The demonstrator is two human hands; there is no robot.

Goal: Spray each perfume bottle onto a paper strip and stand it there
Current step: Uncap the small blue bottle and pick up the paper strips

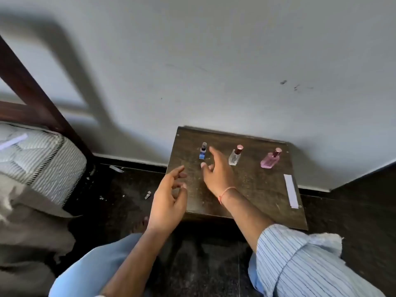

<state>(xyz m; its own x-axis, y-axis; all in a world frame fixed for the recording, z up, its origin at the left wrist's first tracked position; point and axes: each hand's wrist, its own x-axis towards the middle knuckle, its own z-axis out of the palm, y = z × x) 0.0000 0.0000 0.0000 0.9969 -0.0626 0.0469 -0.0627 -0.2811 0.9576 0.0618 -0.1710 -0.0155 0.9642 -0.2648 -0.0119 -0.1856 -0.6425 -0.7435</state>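
Three perfume bottles stand in a row at the back of a small dark wooden table [257, 189]: a small blue bottle [203, 151] at the left, a clear bottle [235, 155] in the middle and a pink bottle [270, 159] at the right. A white paper strip [290, 191] lies flat near the table's right edge. My right hand [216, 170] hovers open just right of the blue bottle, fingers spread, touching nothing. Over the table's front left corner my left hand [169, 198] is open and empty.
A mattress [42, 159] on a dark wooden bed frame [32, 91] is at the left, with another paper strip [12, 141] lying on it. Paper scraps [147, 195] lie on the dark floor. A white wall stands right behind the table.
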